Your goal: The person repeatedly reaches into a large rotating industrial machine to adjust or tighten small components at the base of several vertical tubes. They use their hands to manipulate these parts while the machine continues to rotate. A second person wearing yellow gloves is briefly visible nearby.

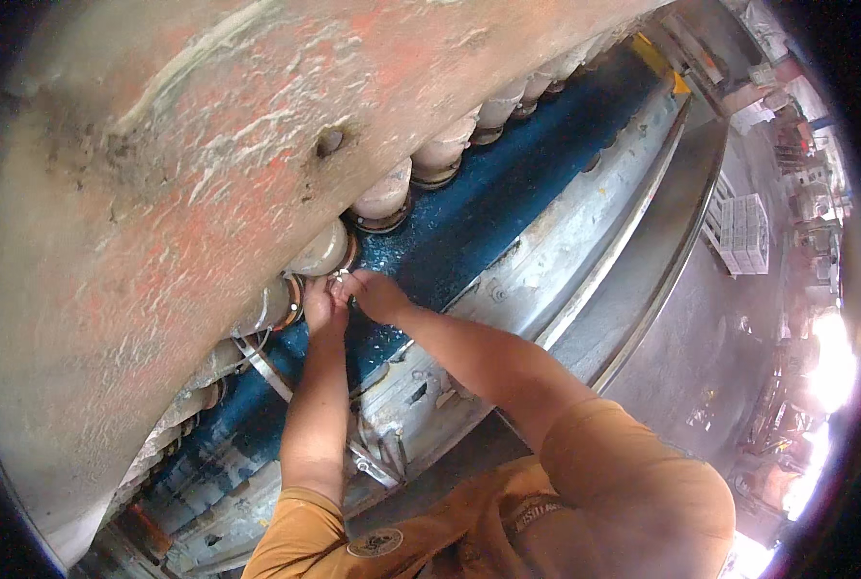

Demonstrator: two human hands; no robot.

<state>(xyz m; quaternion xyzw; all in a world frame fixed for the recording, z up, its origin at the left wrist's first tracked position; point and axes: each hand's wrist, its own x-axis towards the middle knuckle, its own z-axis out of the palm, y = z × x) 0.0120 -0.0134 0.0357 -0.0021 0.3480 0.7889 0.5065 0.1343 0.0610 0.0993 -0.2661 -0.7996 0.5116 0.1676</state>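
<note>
Hands (325, 307) (382, 297) meet over a blue surface (484, 227), with apparently grey floor (696, 352) beyond.

Workshop or factory. Indicated by: stained machine body (208, 174), edge lined with round fittings (382, 198); scraped metal ledge (570, 227); white crate (742, 234) set on grey floor (681, 357).

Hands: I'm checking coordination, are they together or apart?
Together: the left hand and right hand meet at the fingers, beside a rounded pale fitting. Whether they hold anything: cannot tell.

White crate (742, 234) on the grey floor (686, 352) at right
</note>
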